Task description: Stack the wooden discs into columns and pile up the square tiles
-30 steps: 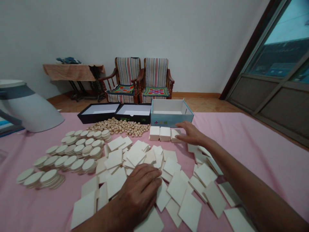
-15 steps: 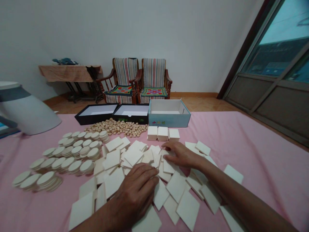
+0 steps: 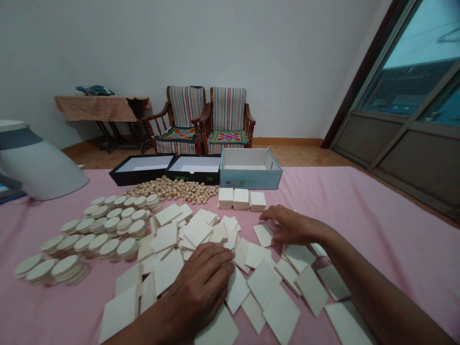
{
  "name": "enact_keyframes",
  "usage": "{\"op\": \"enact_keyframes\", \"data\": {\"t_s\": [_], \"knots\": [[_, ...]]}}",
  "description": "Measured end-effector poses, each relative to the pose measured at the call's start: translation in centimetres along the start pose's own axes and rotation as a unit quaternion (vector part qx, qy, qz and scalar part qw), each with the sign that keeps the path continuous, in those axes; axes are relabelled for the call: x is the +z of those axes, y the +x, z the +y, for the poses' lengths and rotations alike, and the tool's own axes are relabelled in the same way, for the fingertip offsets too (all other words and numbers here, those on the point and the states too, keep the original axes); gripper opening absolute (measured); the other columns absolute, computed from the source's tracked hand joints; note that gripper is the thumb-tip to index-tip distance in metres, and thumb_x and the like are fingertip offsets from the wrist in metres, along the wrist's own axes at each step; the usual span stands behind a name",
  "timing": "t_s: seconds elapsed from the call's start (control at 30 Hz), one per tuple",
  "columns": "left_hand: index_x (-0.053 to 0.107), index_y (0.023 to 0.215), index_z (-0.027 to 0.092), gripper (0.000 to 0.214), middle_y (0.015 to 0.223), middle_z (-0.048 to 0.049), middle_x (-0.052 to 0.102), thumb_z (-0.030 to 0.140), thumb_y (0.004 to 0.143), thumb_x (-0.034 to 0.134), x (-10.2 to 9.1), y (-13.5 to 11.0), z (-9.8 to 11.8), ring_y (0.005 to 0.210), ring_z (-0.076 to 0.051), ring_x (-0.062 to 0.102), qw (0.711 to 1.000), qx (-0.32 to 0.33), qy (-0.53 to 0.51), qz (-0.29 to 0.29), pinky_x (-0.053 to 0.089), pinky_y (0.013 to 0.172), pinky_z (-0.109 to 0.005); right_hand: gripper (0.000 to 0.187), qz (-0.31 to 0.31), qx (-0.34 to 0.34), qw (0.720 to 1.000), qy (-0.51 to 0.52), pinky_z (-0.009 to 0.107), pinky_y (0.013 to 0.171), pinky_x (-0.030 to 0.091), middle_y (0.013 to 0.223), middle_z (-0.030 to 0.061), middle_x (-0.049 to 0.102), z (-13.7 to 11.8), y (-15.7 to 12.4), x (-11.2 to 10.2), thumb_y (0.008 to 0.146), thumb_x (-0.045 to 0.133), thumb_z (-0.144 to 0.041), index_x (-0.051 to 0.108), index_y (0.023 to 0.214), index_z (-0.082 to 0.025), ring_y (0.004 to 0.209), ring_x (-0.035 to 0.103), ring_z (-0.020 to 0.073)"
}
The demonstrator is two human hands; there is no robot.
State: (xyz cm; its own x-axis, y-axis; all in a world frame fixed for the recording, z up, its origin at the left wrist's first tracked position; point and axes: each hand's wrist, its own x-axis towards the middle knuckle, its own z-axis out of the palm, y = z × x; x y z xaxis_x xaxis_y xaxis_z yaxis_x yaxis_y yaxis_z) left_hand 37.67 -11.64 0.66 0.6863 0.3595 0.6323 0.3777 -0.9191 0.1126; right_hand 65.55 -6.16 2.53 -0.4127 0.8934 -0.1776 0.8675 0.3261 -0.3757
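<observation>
My left hand [image 3: 203,287] lies flat, palm down, on a loose heap of pale square wooden tiles [image 3: 187,237] near the table's front. My right hand [image 3: 293,226] rests palm down further right, fingers curled over small square tiles, its fingertips next to one loose tile [image 3: 263,235]. Whether it grips any of them is hidden. Beyond it stand three short stacks of small square tiles [image 3: 241,198] in a row, in front of a light blue open box [image 3: 250,173].
Stacks of round wooden discs [image 3: 97,230] cover the left of the pink tablecloth [image 3: 373,215]. A pile of small wooden cubes [image 3: 172,188] lies before two black open boxes [image 3: 165,167]. A white tilted container [image 3: 36,163] stands far left. Two striped chairs [image 3: 208,120] stand behind.
My right hand drew back from the three tile stacks to the middle of the heap, then slid right, pushing tiles with it. My left hand stayed on the heap.
</observation>
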Motion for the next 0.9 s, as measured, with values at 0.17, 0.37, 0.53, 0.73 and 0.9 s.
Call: {"op": "enact_keyframes", "data": {"t_s": [0.17, 0.37, 0.53, 0.73, 0.9], "knots": [[0.061, 0.104, 0.009, 0.026, 0.099, -0.0119, 0.066, 0.004, 0.081, 0.051, 0.1, -0.1, -0.2, 0.098, -0.021, 0.058, 1.000, 0.006, -0.006, 0.000, 0.049, 0.092, -0.039, 0.067, -0.013, -0.041, 0.999, -0.030, 0.040, 0.091, 0.040, 0.120, 0.0129, 0.051, 0.2, 0.1, 1.6, 0.057, 0.074, -0.019, 0.054, 0.121, -0.015, 0.108, 0.048, 0.0271], [0.061, 0.104, 0.009, 0.027, 0.099, -0.0113, 0.066, 0.002, 0.079, 0.052, 0.0, 0.0, 0.0, 0.098, -0.021, 0.057, 1.000, 0.000, -0.014, -0.005, 0.049, 0.091, -0.039, 0.053, 0.068, -0.050, 0.996, -0.023, 0.036, 0.090, 0.040, 0.110, 0.0121, 0.053, -0.1, 1.0, -0.8, 0.066, 0.067, -0.021, 0.054, 0.117, -0.014, 0.102, 0.048, 0.0241], [0.061, 0.105, 0.010, 0.028, 0.098, -0.0110, 0.066, 0.003, 0.080, 0.050, -0.1, 0.1, 0.0, 0.097, -0.021, 0.058, 1.000, 0.001, -0.007, -0.003, 0.050, 0.090, -0.039, 0.051, 0.160, -0.006, 0.985, -0.062, 0.037, 0.089, 0.039, 0.108, 0.0149, 0.053, 1.0, 4.1, -2.6, 0.068, 0.064, -0.020, 0.055, 0.117, -0.010, 0.102, 0.047, 0.0262], [0.061, 0.105, 0.011, 0.028, 0.098, -0.0110, 0.067, 0.004, 0.081, 0.049, -0.3, 0.0, 0.1, 0.097, -0.020, 0.059, 1.000, -0.002, -0.004, -0.009, 0.050, 0.091, -0.039, 0.054, 0.124, 0.018, 0.989, -0.074, 0.037, 0.090, 0.039, 0.112, 0.0161, 0.054, 2.6, 6.5, -2.2, 0.068, 0.065, -0.021, 0.055, 0.119, -0.009, 0.104, 0.049, 0.0261], [0.062, 0.103, 0.011, 0.026, 0.098, -0.0111, 0.067, 0.004, 0.081, 0.050, -0.1, 0.0, 0.0, 0.097, -0.020, 0.059, 1.000, -0.004, -0.004, -0.004, 0.050, 0.091, -0.038, 0.047, 0.181, 0.018, 0.982, -0.041, 0.034, 0.088, 0.041, 0.115, 0.0146, 0.058, 3.2, 4.9, -2.6, 0.073, 0.061, -0.022, 0.055, 0.118, -0.011, 0.104, 0.053, 0.0240]]}}
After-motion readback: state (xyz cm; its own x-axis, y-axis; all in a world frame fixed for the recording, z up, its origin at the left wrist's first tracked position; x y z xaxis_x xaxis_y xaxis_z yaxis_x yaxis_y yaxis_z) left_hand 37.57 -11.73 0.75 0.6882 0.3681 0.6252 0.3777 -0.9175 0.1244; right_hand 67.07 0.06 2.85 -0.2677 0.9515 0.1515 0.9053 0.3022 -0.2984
